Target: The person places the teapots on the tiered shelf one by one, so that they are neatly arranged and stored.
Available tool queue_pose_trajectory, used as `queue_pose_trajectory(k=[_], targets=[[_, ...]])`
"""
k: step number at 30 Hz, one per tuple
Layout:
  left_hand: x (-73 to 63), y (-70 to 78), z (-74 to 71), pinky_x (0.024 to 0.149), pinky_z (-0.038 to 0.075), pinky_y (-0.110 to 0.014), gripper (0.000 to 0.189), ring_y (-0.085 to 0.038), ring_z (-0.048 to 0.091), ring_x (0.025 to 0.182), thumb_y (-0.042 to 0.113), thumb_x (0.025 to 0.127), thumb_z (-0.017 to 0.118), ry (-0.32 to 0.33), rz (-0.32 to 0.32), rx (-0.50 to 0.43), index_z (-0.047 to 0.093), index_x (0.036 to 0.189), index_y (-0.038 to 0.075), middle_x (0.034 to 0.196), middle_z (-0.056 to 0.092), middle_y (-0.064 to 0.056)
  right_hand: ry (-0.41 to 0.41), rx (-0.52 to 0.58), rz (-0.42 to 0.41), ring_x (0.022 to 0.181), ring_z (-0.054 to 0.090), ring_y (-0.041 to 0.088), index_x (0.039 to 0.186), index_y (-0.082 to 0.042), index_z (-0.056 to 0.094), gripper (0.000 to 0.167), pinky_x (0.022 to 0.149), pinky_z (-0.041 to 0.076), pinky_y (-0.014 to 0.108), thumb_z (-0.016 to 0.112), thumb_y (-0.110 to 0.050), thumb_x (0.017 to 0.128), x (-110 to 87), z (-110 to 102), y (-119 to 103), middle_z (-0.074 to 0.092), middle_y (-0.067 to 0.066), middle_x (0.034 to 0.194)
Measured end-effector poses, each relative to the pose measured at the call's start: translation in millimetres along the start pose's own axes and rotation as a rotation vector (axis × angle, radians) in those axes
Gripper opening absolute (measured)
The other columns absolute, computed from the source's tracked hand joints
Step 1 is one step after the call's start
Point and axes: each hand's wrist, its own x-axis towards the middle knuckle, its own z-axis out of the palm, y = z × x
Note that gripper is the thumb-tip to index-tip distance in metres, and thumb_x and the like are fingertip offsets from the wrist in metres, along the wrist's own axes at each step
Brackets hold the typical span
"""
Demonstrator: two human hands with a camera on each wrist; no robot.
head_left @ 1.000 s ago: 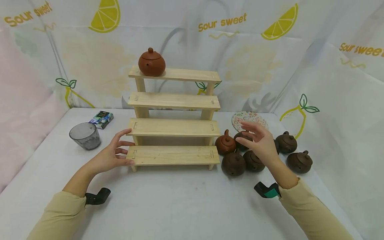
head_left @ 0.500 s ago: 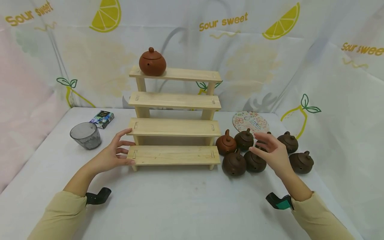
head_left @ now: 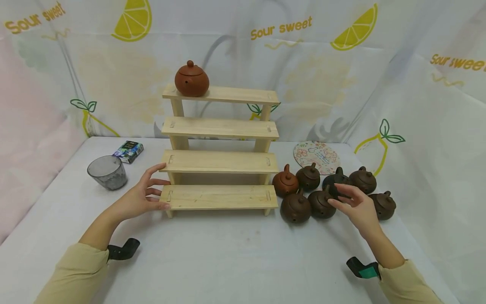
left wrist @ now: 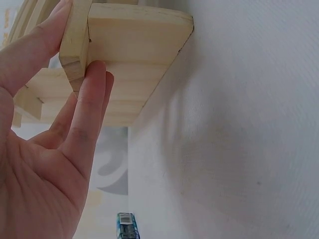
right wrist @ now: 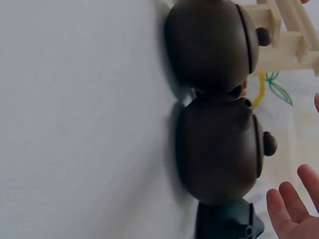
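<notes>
A four-tier wooden display stand [head_left: 219,162] stands in the middle of the table. My left hand [head_left: 134,200] grips its left end, thumb on the lowest board; in the left wrist view fingers [left wrist: 87,107] bend round the board's end. One red-brown teapot [head_left: 191,82] sits at the left of the top tier. My right hand [head_left: 360,211] holds nothing, its fingers loosely bent over the teapot cluster, nearest a dark brown teapot [head_left: 320,205]. Close by are a blackish teapot [head_left: 332,181] and another brown teapot [head_left: 385,206], partly covered by that hand.
Beside the stand's right end are a red-brown teapot [head_left: 284,183] and a dark teapot [head_left: 295,209]. Behind them lies a round patterned mat [head_left: 317,156]. A grey glass cup [head_left: 108,173] and a small box [head_left: 129,151] stand at the left. A printed cloth [head_left: 228,55] hangs behind.
My right hand has moved right and toward me, uncovering the round mat and the back teapots. The left hand has stayed on the stand.
</notes>
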Motion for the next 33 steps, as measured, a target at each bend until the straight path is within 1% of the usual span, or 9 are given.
queue_pose_trajectory(k=[3, 8, 10, 16, 19, 23, 25, 28, 33], targets=[[-0.3, -0.1, 0.1, 0.076, 0.048, -0.028, 0.108, -0.035, 0.053, 0.101, 0.011, 0.073, 0.08, 0.001, -0.002, -0.001, 0.004, 0.147, 0.027, 0.131, 0.041, -0.029, -0.012, -0.013, 0.008, 0.102, 0.052, 0.005, 0.123, 0.004, 0.053, 0.049, 0.079, 0.044, 0.013, 0.073, -0.013, 0.082, -1.3, 1, 6, 0.056, 0.007, 0.12], [-0.1, 0.1, 0.7, 0.076, 0.048, -0.027, 0.107, -0.034, 0.053, 0.1, 0.009, 0.073, 0.08, 0.005, 0.0, 0.004, 0.005, 0.147, 0.027, 0.13, 0.041, -0.029, -0.036, -0.041, 0.043, 0.104, 0.049, 0.006, 0.122, 0.002, 0.055, 0.049, 0.08, 0.043, 0.013, 0.074, -0.017, 0.081, -1.0, 3, 16, 0.056, -0.004, 0.116], [-0.1, 0.6, 0.9, 0.076, 0.048, -0.027, 0.106, -0.033, 0.053, 0.1, 0.011, 0.073, 0.08, 0.007, -0.004, 0.01, 0.005, 0.147, 0.027, 0.13, 0.041, -0.028, -0.051, -0.053, 0.06, 0.106, 0.048, 0.01, 0.123, 0.003, 0.054, 0.05, 0.079, 0.043, 0.012, 0.074, -0.018, 0.081, 0.3, 3, 19, 0.053, -0.004, 0.118], [-0.4, 2.2, 1.6, 0.078, 0.047, -0.027, 0.107, -0.033, 0.053, 0.101, 0.014, 0.073, 0.08, 0.008, -0.018, 0.016, 0.005, 0.147, 0.029, 0.131, 0.041, -0.027, -0.125, -0.078, 0.115, 0.114, 0.043, 0.029, 0.127, 0.002, 0.051, 0.054, 0.077, 0.04, 0.01, 0.072, -0.022, 0.083, 4.9, 3, 23, 0.044, 0.016, 0.13], [-0.8, 2.4, 1.5, 0.078, 0.047, -0.027, 0.107, -0.033, 0.054, 0.101, 0.013, 0.073, 0.08, 0.009, -0.02, 0.015, 0.005, 0.147, 0.028, 0.131, 0.041, -0.027, -0.168, -0.089, 0.148, 0.116, 0.041, 0.03, 0.129, 0.0, 0.05, 0.056, 0.08, 0.041, 0.017, 0.071, -0.026, 0.084, 6.3, 4, 24, 0.042, 0.017, 0.134], [-1.5, 3.1, 1.4, 0.077, 0.048, -0.027, 0.107, -0.032, 0.054, 0.1, 0.012, 0.073, 0.08, 0.006, -0.019, 0.013, 0.004, 0.148, 0.027, 0.13, 0.041, -0.028, -0.199, -0.069, 0.178, 0.117, 0.04, 0.032, 0.131, 0.0, 0.048, 0.059, 0.086, 0.038, 0.038, 0.071, -0.027, 0.084, 8.3, 7, 26, 0.04, 0.018, 0.138], [-1.5, 3.6, 1.3, 0.077, 0.048, -0.027, 0.107, -0.033, 0.054, 0.1, 0.01, 0.073, 0.08, 0.006, -0.014, 0.007, 0.005, 0.148, 0.026, 0.13, 0.041, -0.029, -0.21, -0.054, 0.189, 0.117, 0.04, 0.033, 0.132, 0.0, 0.046, 0.06, 0.087, 0.035, 0.046, 0.07, -0.027, 0.084, 9.8, 9, 26, 0.039, 0.019, 0.139], [-1.4, 4.0, 1.3, 0.076, 0.048, -0.027, 0.106, -0.033, 0.054, 0.099, 0.007, 0.074, 0.079, 0.007, 0.003, -0.002, 0.005, 0.148, 0.025, 0.129, 0.041, -0.03, -0.249, -0.052, 0.207, 0.119, 0.037, 0.035, 0.136, -0.001, 0.042, 0.063, 0.087, 0.034, 0.05, 0.068, -0.028, 0.086, 12.0, 9, 26, 0.035, 0.021, 0.141], [-1.3, 4.0, 0.8, 0.075, 0.048, -0.027, 0.106, -0.034, 0.055, 0.098, 0.004, 0.073, 0.078, 0.009, 0.016, -0.007, 0.005, 0.147, 0.024, 0.129, 0.042, -0.03, -0.315, -0.078, 0.234, 0.121, 0.034, 0.039, 0.141, -0.004, 0.035, 0.067, 0.086, 0.037, 0.051, 0.066, -0.03, 0.087, 14.8, 8, 23, 0.028, 0.023, 0.143]])
